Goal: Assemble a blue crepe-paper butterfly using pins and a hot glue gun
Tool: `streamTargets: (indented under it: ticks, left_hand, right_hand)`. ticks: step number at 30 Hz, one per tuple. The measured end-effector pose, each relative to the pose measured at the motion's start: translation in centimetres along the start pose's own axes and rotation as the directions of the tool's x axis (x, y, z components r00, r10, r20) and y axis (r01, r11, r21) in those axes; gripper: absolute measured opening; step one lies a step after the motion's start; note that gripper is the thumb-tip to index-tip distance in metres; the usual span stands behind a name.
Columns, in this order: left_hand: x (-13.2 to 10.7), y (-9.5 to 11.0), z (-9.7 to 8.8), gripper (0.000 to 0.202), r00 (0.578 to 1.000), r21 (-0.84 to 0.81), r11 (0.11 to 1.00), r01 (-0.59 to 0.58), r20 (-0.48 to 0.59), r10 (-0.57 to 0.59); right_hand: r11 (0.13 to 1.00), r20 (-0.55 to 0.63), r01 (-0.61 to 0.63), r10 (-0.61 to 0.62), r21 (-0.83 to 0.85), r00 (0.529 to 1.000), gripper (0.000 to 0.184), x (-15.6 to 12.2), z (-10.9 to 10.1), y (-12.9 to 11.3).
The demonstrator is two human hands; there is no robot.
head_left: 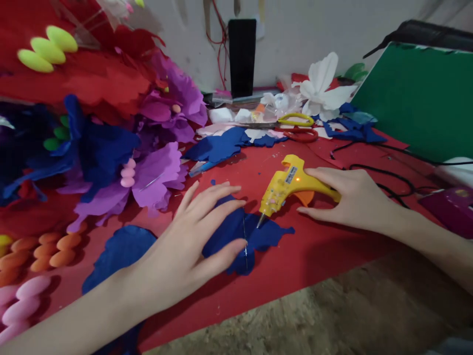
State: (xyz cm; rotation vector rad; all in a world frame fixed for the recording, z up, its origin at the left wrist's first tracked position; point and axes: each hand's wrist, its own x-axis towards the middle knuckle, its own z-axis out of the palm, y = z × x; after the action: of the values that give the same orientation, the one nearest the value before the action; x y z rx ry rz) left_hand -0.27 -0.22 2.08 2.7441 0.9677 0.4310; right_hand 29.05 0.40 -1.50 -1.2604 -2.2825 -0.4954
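My left hand lies flat with fingers stretched out on a blue paper petal that rests on the red sheet. A thin wire lies along the petal by my thumb tip. My right hand is wrapped round the handle of a yellow glue gun, whose indicator light glows orange. The nozzle points down and touches the petal's middle, just right of my left fingers.
Purple, blue and red paper flowers pile up at the left, with orange and pink foam stamens near the front left. Scissors, a white flower, a green sheet, a black cord and a black phone lie behind.
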Motion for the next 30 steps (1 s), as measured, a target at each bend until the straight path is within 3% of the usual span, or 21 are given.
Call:
streamTargets:
  ticks: [2,5,8,10,13,16,19,24,30]
  left_hand:
    - [0.2,-0.1,-1.2,0.03,0.999,0.068,0.997,0.038,-0.037,-0.036]
    - [0.0,-0.9,-2.4,0.038,0.995,0.218,0.97,0.103,-0.009,-0.103]
    - [-1.0,-1.3,-2.2,0.035,0.995,0.289,0.956,0.043,-0.1,-0.015]
    - [-1.7,-0.6,-1.5,0.035,0.996,0.299,0.954,-0.011,-0.082,0.037]
    - [-2.4,1.4,0.1,0.042,0.976,0.302,0.935,-0.186,-0.055,0.212]
    - [-2.5,3.3,1.5,0.068,0.99,0.284,0.948,-0.141,0.018,0.142]
    - [-2.3,3.9,2.5,0.088,0.995,0.186,0.978,-0.09,0.066,0.079]
    - [-2.4,3.5,3.2,0.095,0.99,0.143,0.986,-0.082,0.122,0.065]
    - [-2.7,3.4,2.8,0.092,0.994,0.182,0.981,-0.068,0.099,0.051]
  right_hand:
    - [1.0,0.003,0.005,-0.005,0.002,1.0,0.049,-0.1,0.1,0.2]
    - [0.999,-0.014,-0.038,0.038,0.025,0.999,0.05,0.0,0.0,0.6]
    - [0.971,-0.025,-0.218,0.221,0.095,0.975,0.056,0.6,-0.3,1.0]
    - [0.93,-0.013,-0.344,0.349,0.13,0.937,0.058,1.1,-0.7,1.3]
    - [0.883,0.006,-0.447,0.451,0.141,0.893,0.056,2.0,-1.3,2.0]
    - [0.827,0.021,-0.546,0.549,0.133,0.836,0.053,2.5,-1.5,2.8]
    - [0.762,0.04,-0.64,0.64,0.1,0.767,0.043,2.7,-1.5,3.6]
    - [0.659,0.108,-0.752,0.747,0.012,0.656,0.032,2.9,-1.5,4.0]
    - [0.609,0.226,-0.787,0.784,-0.098,0.579,0.033,2.9,-0.8,4.6]
